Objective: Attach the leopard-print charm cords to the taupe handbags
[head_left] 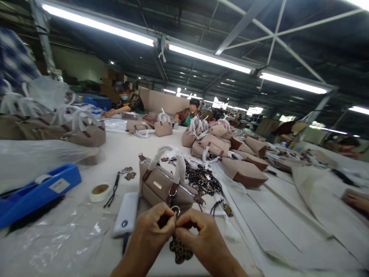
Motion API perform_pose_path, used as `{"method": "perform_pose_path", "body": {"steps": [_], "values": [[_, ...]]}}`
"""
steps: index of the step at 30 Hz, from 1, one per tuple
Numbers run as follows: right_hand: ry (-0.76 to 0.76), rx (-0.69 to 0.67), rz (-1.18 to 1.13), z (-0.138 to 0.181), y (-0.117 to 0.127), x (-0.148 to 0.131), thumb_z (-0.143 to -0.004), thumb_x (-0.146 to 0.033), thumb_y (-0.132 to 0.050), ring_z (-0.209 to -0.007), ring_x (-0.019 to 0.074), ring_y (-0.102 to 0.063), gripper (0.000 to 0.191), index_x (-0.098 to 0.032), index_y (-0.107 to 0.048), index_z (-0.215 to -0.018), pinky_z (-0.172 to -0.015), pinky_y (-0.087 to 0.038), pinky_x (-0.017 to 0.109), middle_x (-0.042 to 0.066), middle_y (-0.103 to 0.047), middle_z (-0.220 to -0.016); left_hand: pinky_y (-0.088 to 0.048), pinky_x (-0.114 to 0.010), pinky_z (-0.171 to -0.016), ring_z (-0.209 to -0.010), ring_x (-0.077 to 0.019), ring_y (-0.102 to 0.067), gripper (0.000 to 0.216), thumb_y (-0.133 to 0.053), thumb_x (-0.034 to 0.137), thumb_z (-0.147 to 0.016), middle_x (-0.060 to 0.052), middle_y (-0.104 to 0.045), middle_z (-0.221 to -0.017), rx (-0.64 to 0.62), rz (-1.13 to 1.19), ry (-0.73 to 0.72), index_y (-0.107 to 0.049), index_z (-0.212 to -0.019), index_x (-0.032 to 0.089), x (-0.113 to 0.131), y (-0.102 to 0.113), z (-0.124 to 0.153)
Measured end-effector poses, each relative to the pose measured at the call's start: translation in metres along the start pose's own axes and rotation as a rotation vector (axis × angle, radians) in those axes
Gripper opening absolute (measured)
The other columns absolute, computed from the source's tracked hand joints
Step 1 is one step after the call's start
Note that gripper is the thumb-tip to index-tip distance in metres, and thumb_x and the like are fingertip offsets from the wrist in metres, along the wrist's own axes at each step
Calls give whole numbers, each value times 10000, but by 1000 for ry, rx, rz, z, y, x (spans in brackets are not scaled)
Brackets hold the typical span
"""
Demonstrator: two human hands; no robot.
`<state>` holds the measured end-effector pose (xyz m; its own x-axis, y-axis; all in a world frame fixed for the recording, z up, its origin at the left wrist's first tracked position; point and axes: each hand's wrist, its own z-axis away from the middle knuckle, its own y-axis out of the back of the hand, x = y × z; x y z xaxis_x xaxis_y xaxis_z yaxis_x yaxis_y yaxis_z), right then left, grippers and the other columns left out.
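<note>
A leopard-print bag charm hangs below my two hands, its metal ring showing between the fingertips. My left hand pinches at the ring from the left. From the right, my right hand pinches just beneath the ring, where the fingers hide the charm's cord. Right behind them stands a taupe handbag with wrapped handles and a metal ring at the handle base. Whether the charm's ring touches the bag, I cannot tell.
A heap of black cords and charms lies behind the bag. On the left are a loose charm, a tape roll, a white phone-like object and a blue tape dispenser. More handbags are piled at right; co-workers sit beyond.
</note>
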<state>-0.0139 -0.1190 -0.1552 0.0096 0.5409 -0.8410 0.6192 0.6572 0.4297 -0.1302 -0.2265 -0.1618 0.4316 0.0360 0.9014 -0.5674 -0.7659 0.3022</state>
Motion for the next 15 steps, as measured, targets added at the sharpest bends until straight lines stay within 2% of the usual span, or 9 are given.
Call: {"method": "perform_pose_path", "body": {"steps": [2,4,6,8,10,11,13,15], "values": [[58,-50,16,0,-12,-1,-702,-149,-695,-656,155,-610,56,-196,-714,-677,-635,-461,260,15,-682,-682,-409,-202,-446,-440,-133,-539,120,-606,252,-690,21,-596,-478,-26,77,110,-622,-584,196,-5,10,2],[-17,-84,-103,-1,-29,3,-697,-199,-726,-640,152,-592,18,-190,-711,-695,-607,-449,257,14,-663,-666,-418,-205,-428,-405,-130,-529,138,-616,292,-707,34,-571,-436,-46,208,227,-602,-620,185,-15,24,4],[-207,-110,-404,-2,-55,10,-677,-322,-772,-590,135,-559,200,-173,-713,-796,-548,-427,244,8,-630,-641,-428,-209,-420,-384,-123,-512,187,-642,344,-711,39,-566,-422,-28,351,307,-587,-647,177,-32,43,6],[-421,-135,-783,-6,-87,17,-616,-453,-809,-560,124,-547,417,-160,-689,-888,-522,-426,240,0,-602,-631,-411,-196,-401,-379,-102,-484,245,-663,397,-719,39,-583,-463,57,475,363,-585,-678,169,-50,65,9],[-591,-152,-1060,-15,-121,18,-551,-490,-835,-584,131,-574,492,-173,-654,-881,-536,-455,248,-1,-599,-661,-387,-175,-393,-397,-80,-468,284,-685,429,-724,36,-605,-535,186,564,392,-594,-709,160,-67,86,13],[-651,-151,-1126,-23,-137,17,-538,-487,-838,-591,129,-579,480,-180,-632,-845,-535,-463,247,-2,-596,-679,-378,-165,-392,-412,-72,-469,297,-703,435,-715,33,-614,-570,250,596,400,-598,-719,156,-74,96,14],[-683,-133,-1052,-48,-168,12,-597,-503,-789,-556,107,-550,417,-188,-574,-766,-493,-443,224,-11,-567,-686,-363,-154,-383,-426,-66,-469,326,-740,445,-683,31,-619,-601,348,645,411,-601,-721,153,-86,112,17],[-600,-119,-755,-84,-196,7,-723,-527,-670,-478,83,-473,365,-192,-525,-732,-419,-377,195,-29,-513,-635,-350,-147,-369,-425,-64,-467,356,-755,469,-663,33,-616,-605,406,686,431,-600,-725,155,-96,124,18]]}}
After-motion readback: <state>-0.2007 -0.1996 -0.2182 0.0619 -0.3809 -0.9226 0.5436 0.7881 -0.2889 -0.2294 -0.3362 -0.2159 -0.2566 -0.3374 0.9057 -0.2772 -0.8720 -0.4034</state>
